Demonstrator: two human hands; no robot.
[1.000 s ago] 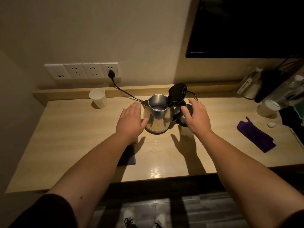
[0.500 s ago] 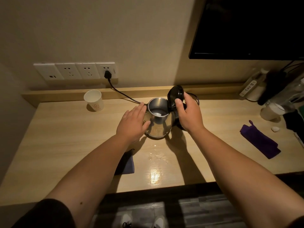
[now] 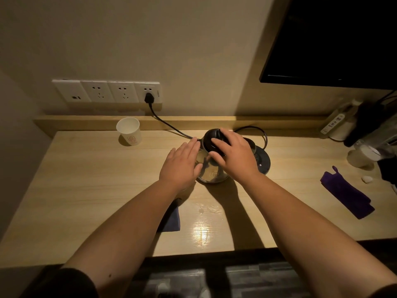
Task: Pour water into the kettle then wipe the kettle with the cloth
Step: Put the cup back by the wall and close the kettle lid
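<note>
A steel kettle [image 3: 211, 174] stands on the wooden desk [image 3: 96, 190], just left of its round black base [image 3: 263, 161]. Its black lid [image 3: 211, 136] is down over the opening. My right hand [image 3: 233, 157] lies flat on top of the lid, fingers spread. My left hand [image 3: 181, 165] rests flat against the kettle's left side. A dark blue cloth [image 3: 171, 219] lies on the desk near the front, partly hidden under my left forearm. A purple cloth [image 3: 345, 195] lies at the right.
A white paper cup [image 3: 129, 131] stands at the back left. A black cord [image 3: 165, 123] runs from the wall sockets [image 3: 107, 91] to the base. Bottles and dark items [image 3: 363, 130] crowd the right end. Water glints on the desk [image 3: 204, 211] before the kettle.
The kettle's lid, upright and open before, has been pushed down shut by my right hand. My left hand stayed on the kettle's side.
</note>
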